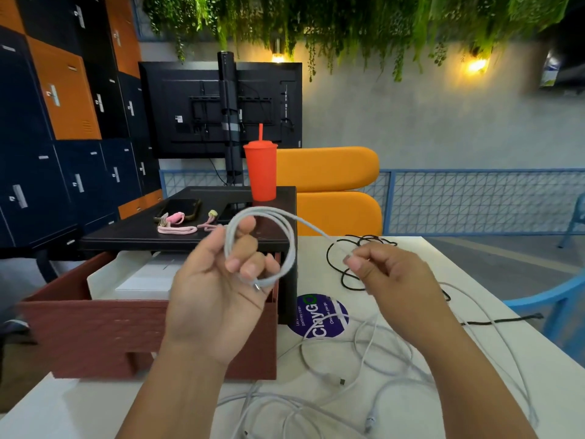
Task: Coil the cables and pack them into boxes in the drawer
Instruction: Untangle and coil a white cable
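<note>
My left hand (218, 289) holds a round coil of white cable (285, 226) in front of me, its plug end hanging below my fingers. My right hand (389, 274) pinches the loose run of that same cable, stretched from the coil's top. Below the hands, several loose white cables (373, 369) lie tangled on the white table (474, 353). A black cable (348, 248) is bunched behind my right hand and trails right. The red-brown drawer (95, 327) stands pulled out at left, with white boxes (139, 277) inside.
A black stand (158, 232) over the drawer carries an orange tumbler (261, 172), two phones and pink coiled straps (177, 229). A purple round sticker (323, 315) marks the table. Blue chairs (554, 305) stand at the right edge; lockers fill the left wall.
</note>
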`<state>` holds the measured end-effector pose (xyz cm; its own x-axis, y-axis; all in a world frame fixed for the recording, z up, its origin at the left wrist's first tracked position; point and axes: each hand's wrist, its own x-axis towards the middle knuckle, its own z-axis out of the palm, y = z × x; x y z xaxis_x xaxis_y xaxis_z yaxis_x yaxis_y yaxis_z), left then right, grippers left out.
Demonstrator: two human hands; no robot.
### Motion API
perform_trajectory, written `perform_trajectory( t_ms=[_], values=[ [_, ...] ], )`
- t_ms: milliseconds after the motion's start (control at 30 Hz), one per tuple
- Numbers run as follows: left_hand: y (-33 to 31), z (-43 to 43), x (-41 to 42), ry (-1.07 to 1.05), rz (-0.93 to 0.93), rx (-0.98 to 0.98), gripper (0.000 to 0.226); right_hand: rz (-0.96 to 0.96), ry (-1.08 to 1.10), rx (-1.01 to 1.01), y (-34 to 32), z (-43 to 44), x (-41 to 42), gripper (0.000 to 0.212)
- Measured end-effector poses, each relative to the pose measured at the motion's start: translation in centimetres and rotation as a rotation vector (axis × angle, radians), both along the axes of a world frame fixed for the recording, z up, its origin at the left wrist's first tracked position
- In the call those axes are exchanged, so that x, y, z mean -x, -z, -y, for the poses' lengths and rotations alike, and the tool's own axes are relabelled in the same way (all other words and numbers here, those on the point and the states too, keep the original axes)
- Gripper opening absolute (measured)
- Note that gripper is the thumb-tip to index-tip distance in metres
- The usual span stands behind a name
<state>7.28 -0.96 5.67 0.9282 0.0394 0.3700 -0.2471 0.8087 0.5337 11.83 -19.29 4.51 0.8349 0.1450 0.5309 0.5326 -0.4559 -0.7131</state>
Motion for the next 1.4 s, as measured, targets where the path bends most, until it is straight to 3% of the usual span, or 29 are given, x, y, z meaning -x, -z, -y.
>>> perform_trajectory(
  t_ms=[167, 300, 500, 633, 733, 833, 967, 1100, 1200, 1267, 1400],
  values=[
    [-0.1, -0.7, -0.1, -0.075, 0.086, 0.036, 0.036, -0.05, -0.125, 0.253, -0.4, -1.1, 1.4, 0.016],
    [-0.1, 0.1, 0.1, -0.136, 0.091, -0.05, 0.036, -0.015, -0.219, 0.452, -0.5, -1.8, 2.4, 0.026],
    [0.4, 1.1, 0.2, -0.342, 0.156, -0.369, 0.035, 0.018, -0.288, 0.551, -1.7, -2.0, 4.5, 0.017],
    [1.0, 1.5, -0.3, -0.509, 0.179, -0.62, 0.026, 0.106, -0.246, 0.619, -2.3, -2.2, 5.2, 0.024],
    [1.7, 1.4, -0.8, -0.683, 0.243, -0.951, 0.027, 0.221, -0.208, 0.552, -2.5, -2.0, 4.9, 0.018],
    [2.0, 1.5, -1.0, -0.702, 0.253, -1.109, 0.016, 0.382, -0.157, 0.468, -2.3, -1.8, 4.0, 0.015],
    [1.7, 1.6, -0.3, -0.509, 0.281, -1.062, 0.024, 0.447, -0.17, 0.358, -2.0, -1.6, 3.7, 0.023],
    [1.4, 1.9, 0.5, -0.325, 0.342, -1.047, 0.04, 0.452, -0.121, 0.164, -2.3, -1.8, 3.9, 0.017],
    [0.8, 2.0, 0.8, -0.254, 0.306, -0.945, 0.031, 0.409, -0.081, 0.005, -2.1, -1.4, 3.5, 0.023],
    [0.8, 1.8, 0.9, -0.249, 0.268, -0.918, 0.035, 0.379, -0.04, -0.018, -1.9, -1.1, 3.1, 0.026],
    [0.6, 1.9, 1.1, -0.209, 0.199, -0.744, 0.02, 0.247, -0.087, -0.028, -1.6, -1.1, 2.6, 0.025]
  ],
)
